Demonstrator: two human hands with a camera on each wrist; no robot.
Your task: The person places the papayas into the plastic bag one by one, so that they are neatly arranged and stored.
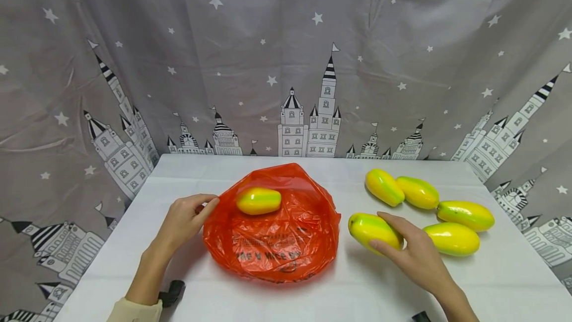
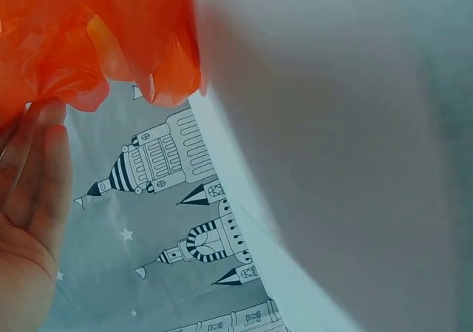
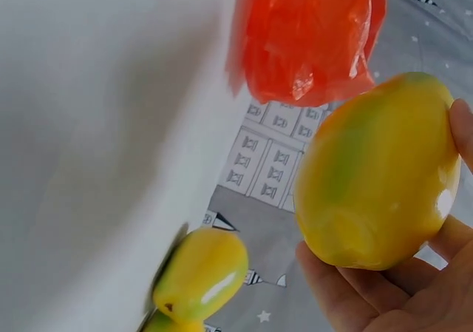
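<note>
A red plastic bag stands with its mouth wide on the white table, dark lettering showing on it. Inside lies one yellow-green papaya. My left hand pinches the bag's left rim between thumb and fingers; the left wrist view shows the fingertips at the red plastic. To the right of the bag, my right hand grips another papaya, thumb on the near side and fingers on the far side. In the right wrist view this held papaya appears off the tabletop, close to the bag.
Several more papayas lie at the right of the table: two at the back and two nearer the right hand. Behind the table hangs a grey curtain printed with castles and stars.
</note>
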